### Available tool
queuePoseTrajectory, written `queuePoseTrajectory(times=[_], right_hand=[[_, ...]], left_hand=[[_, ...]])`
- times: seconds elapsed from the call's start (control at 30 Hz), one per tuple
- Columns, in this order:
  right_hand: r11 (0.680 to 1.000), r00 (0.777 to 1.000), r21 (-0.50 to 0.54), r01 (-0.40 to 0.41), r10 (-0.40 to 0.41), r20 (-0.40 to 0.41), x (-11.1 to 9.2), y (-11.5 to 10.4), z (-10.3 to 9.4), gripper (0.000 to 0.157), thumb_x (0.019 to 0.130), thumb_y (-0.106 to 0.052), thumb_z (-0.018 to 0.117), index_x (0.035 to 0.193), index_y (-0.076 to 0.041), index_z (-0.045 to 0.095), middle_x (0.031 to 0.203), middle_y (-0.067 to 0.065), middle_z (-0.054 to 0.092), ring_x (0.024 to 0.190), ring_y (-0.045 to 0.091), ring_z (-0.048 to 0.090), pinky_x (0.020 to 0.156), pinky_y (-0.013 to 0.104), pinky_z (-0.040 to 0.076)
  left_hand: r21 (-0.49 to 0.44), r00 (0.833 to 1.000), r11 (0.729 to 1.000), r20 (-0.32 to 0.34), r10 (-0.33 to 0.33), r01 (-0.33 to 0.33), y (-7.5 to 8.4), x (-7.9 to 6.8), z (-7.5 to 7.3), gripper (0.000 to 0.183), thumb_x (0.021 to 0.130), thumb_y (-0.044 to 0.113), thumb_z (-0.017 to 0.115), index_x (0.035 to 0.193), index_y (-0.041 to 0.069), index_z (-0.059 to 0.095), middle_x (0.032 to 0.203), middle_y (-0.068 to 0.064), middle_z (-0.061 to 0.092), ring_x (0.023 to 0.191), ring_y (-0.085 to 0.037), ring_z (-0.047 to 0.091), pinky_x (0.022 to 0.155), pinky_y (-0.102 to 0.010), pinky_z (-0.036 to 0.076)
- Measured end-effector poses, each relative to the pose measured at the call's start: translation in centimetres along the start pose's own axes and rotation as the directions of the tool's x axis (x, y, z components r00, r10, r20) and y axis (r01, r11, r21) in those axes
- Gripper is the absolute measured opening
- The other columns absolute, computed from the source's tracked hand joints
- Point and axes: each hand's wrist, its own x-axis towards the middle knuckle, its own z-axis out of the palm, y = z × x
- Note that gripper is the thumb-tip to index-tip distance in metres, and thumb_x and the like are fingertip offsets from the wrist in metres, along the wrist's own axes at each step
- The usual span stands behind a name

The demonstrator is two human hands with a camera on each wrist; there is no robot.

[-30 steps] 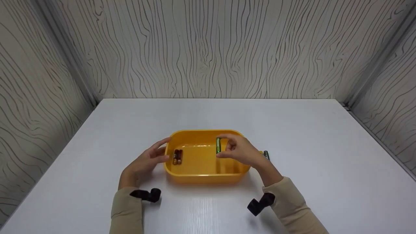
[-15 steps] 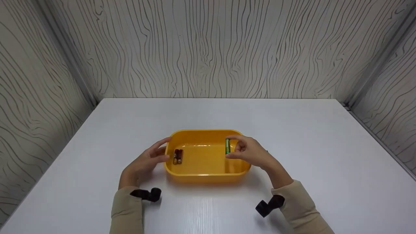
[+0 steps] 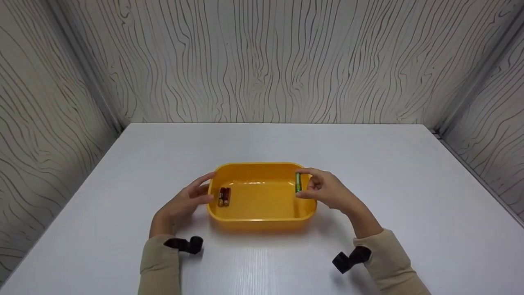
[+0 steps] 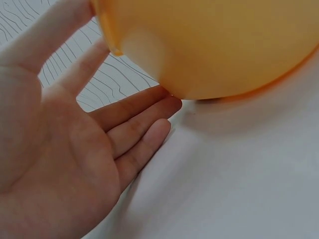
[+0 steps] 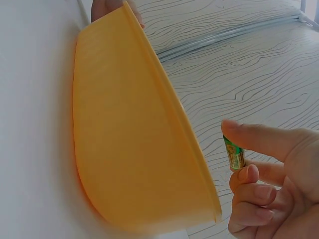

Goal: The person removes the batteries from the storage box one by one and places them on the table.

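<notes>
A yellow plastic bin (image 3: 254, 221) stands on the white table. Two dark red batteries (image 3: 224, 196) lie side by side in it near its left wall. Thumb and index finger of my right hand (image 3: 329, 192) pinch a green battery (image 3: 298, 182) by its two ends, over the bin's right part. The right wrist view has the same green battery (image 5: 234, 152) above the rim level, apart from the bin. My left hand (image 3: 186, 203) touches the bin's left side; the left wrist view has its fingers (image 4: 134, 119) mostly straight against the wall.
The white tabletop (image 3: 262, 143) reaches back to a wood-grain patterned wall (image 3: 262, 61). Similar panels stand at both sides. A black wrist camera (image 3: 195, 245) sits on the left sleeve, another black camera (image 3: 342, 262) on the right.
My right hand has moved right with the green battery, from over the bin's middle-right toward its right end. Batteries right of the bin are now hidden behind that hand. The left hand stays put.
</notes>
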Motion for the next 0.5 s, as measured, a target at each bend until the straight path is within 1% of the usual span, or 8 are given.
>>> queuePoseTrajectory(times=[0.1, 0.17, 0.27, 0.33, 0.4, 0.5], right_hand=[[1.0, 1.0, 0.001, -0.027, 0.027, 0.001, -0.2, 0.1, -0.4, 0.066, 0.083, -0.026, 0.075, 0.139, -0.003, 0.048, 0.076, -0.001, 0.053, 0.053, 0.004, 0.036, 0.044, 0.015, 0.03], [0.999, 0.999, 0.003, -0.047, 0.047, -0.001, -0.3, 0.2, -0.6, 0.066, 0.083, -0.026, 0.075, 0.139, -0.005, 0.048, 0.076, -0.001, 0.053, 0.051, 0.005, 0.035, 0.043, 0.015, 0.029], [0.998, 0.998, -0.006, -0.065, 0.065, -0.012, -0.6, 0.4, -1.0, 0.066, 0.083, -0.026, 0.075, 0.139, -0.005, 0.048, 0.077, -0.001, 0.054, 0.054, 0.006, 0.039, 0.045, 0.016, 0.034], [0.998, 0.998, -0.019, -0.066, 0.066, -0.021, -0.7, 0.6, -1.3, 0.065, 0.082, -0.025, 0.076, 0.138, -0.005, 0.049, 0.076, -0.001, 0.054, 0.058, 0.006, 0.043, 0.049, 0.017, 0.038], [0.998, 0.998, -0.035, -0.059, 0.058, -0.029, -0.9, 0.7, -1.6, 0.064, 0.083, -0.024, 0.075, 0.137, -0.003, 0.049, 0.076, -0.001, 0.054, 0.061, 0.007, 0.045, 0.053, 0.017, 0.041], [0.997, 0.997, -0.046, -0.064, 0.062, -0.039, -1.1, 0.9, -2.0, 0.063, 0.082, -0.023, 0.075, 0.137, -0.004, 0.05, 0.075, -0.001, 0.053, 0.062, 0.008, 0.045, 0.055, 0.017, 0.042]], left_hand=[[-0.002, 1.0, 1.0, -0.005, -0.005, 0.005, 0.0, 0.0, 0.0, 0.062, 0.089, 0.035, 0.067, 0.143, 0.043, 0.038, 0.158, -0.003, 0.034, 0.149, -0.031, 0.026, 0.122, -0.063, 0.006], [-0.003, 1.0, 1.0, -0.013, -0.01, 0.01, -0.1, 0.1, 0.0, 0.062, 0.088, 0.036, 0.068, 0.142, 0.045, 0.039, 0.158, -0.002, 0.035, 0.149, -0.03, 0.026, 0.122, -0.063, 0.007], [0.002, 1.0, 1.0, -0.016, -0.013, 0.013, -0.1, 0.1, 0.0, 0.062, 0.088, 0.037, 0.068, 0.142, 0.046, 0.038, 0.158, -0.001, 0.034, 0.15, -0.031, 0.025, 0.122, -0.064, 0.006], [0.0, 1.0, 1.0, -0.018, -0.015, 0.015, -0.1, 0.2, 0.0, 0.062, 0.088, 0.038, 0.068, 0.141, 0.046, 0.039, 0.158, -0.001, 0.034, 0.15, -0.031, 0.024, 0.122, -0.063, 0.007], [-0.003, 1.0, 1.0, -0.013, -0.009, 0.009, -0.2, 0.1, 0.0, 0.063, 0.088, 0.035, 0.068, 0.143, 0.044, 0.038, 0.159, -0.003, 0.033, 0.15, -0.031, 0.024, 0.122, -0.062, 0.007], [-0.004, 1.0, 1.0, -0.006, 0.011, -0.011, -0.2, 0.1, -0.1, 0.064, 0.089, 0.031, 0.068, 0.145, 0.04, 0.037, 0.159, -0.005, 0.031, 0.15, -0.031, 0.024, 0.123, -0.061, 0.008]])
